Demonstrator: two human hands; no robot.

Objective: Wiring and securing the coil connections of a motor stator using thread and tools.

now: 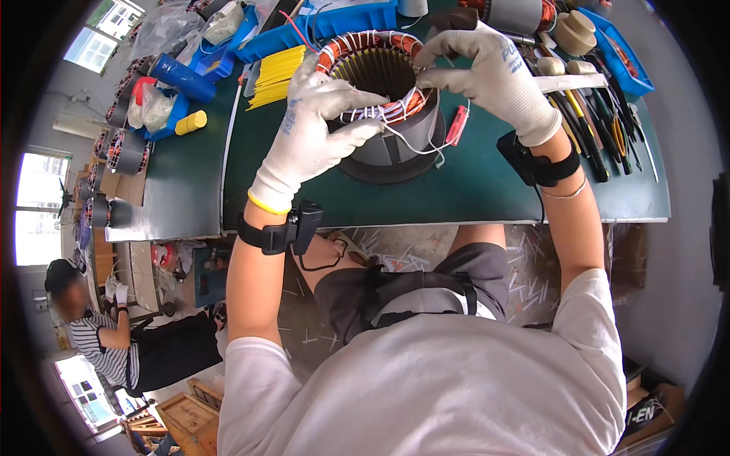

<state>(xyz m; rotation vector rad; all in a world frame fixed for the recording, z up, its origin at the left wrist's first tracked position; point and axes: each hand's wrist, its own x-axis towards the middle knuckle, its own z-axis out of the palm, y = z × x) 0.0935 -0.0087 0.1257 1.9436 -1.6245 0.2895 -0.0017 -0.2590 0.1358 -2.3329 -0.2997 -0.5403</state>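
Observation:
A motor stator point(395, 156) with a dark grey ring-shaped body stands upright near the table's edge. Orange-red coil windings point(334, 52) laced with white cord circle its top. My gloved left hand point(323, 114) grips the near left part of the windings, its thumb and index finger on either side. At the right rim, my gloved right hand point(479, 68) has fingers and thumb curled close together by the coils; what lies between the fingertips is hidden. A white cord point(414, 148) loops down the stator's front. Beside it hangs a red tag-like piece point(457, 125).
Yellow strips point(275, 76) lie left of the stator, near a blue cylinder point(182, 77) and blue bins point(350, 19). Hand tools point(601, 125) crowd the right side. More stators point(128, 152) stand far left. A co-worker point(95, 327) is at lower left; paper-like scraps litter the floor.

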